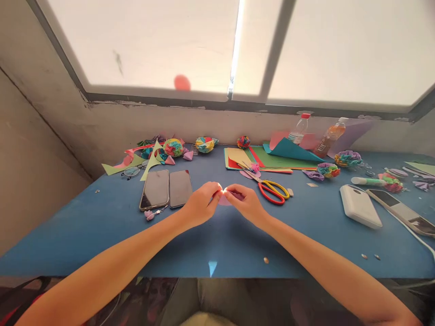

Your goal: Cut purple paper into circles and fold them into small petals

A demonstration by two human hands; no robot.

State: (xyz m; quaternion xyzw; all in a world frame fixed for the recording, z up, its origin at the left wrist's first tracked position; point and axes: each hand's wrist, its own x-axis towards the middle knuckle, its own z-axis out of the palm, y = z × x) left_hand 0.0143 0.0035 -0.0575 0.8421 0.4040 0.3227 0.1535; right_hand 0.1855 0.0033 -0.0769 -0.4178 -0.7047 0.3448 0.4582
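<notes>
My left hand [205, 199] and my right hand [245, 202] meet over the middle of the table, fingertips pinched close together. Between them is a small piece of pinkish-purple paper [224, 200], mostly covered by the fingers. Bright light falls on the thumbs and fingertips, so the paper's upper edge is hard to make out. Just right of my right hand lie scissors [273, 192] with red and yellow handles, their blades over a pink paper piece. Two phones [155, 190] lie side by side to the left of my left hand.
Stacked coloured paper [295, 156] lies at the back, near two bottles [299, 129]. Folded paper flower balls [173, 147] and paper scraps [152, 162] line the wall. Glasses [131, 171] lie left. A white power bank [360, 206], glue stick [368, 181] and another device [401, 210] lie right.
</notes>
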